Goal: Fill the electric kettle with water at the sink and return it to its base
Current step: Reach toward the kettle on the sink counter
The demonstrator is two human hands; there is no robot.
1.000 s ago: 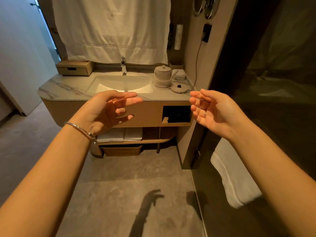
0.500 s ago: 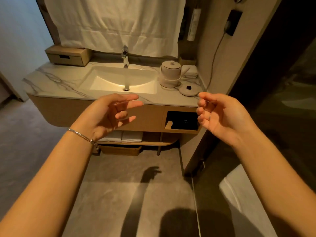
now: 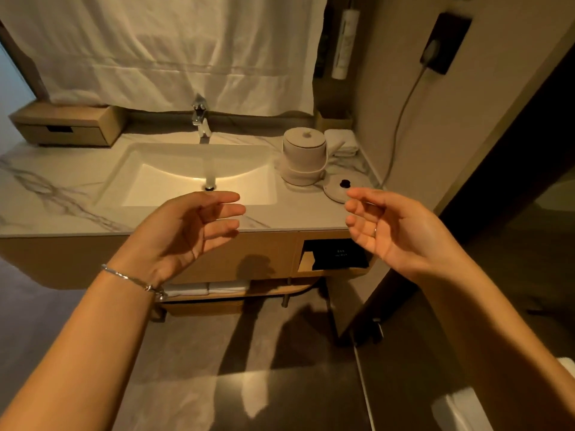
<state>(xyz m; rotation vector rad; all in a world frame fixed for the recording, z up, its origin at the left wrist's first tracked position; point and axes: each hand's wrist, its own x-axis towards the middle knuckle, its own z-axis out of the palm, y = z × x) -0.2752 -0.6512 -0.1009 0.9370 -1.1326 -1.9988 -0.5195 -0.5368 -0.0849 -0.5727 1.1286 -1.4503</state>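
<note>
Head view: we had both hands up in the air in front of the bench (image 3: 46,197), well apart, palms turned toward each other. Our left hand (image 3: 186,231) held nothing, fingers loosely curved and spread, bracelet (image 3: 130,278) on the wrist. Our right hand (image 3: 395,228) also held nothing, fingers relaxed and a bit curled, ring (image 3: 375,231) on one finger. Neither hand touched anything.

The kettle (image 3: 306,155) stood upright on the bench with its lid on, just right of the sink (image 3: 140,169), spout toward the wall. It wasn't on its base (image 3: 342,188); the round disc with the dark centre lay just beside it, front right, partly behind our right fingertips. We couldn't tell whether the two touched.

The faucet (image 3: 200,119) sat behind the basin, in the middle. A wooden box (image 3: 68,126) was at the back left of the bench and a folded towel (image 3: 340,143) behind the kettle. A cord (image 3: 401,119) ran down the right wall from a dark socket plate (image 3: 445,42) toward the bench corner. A white cloth (image 3: 155,51) hung across the wall above the sink. Folded towels (image 3: 205,287) lay on the shelf below
</note>
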